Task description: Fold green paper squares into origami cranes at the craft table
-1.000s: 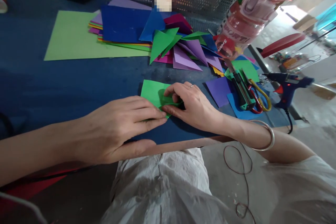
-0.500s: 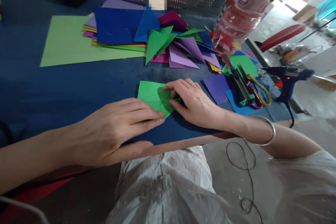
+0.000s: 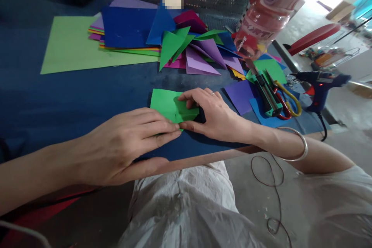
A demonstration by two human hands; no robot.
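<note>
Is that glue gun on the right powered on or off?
Apparently on: a red light glows on the glue gun. Whether it is hot, I cannot tell.

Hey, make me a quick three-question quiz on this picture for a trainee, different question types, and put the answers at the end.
1. What do the left hand and right hand both touch?
A. the pink bottle
B. the small green paper
C. the scissors

2. True or false: a silver bangle circles the right forearm.

3. In one word, which hand is nearer the glue gun?

Key: 1. B; 2. true; 3. right.
</note>
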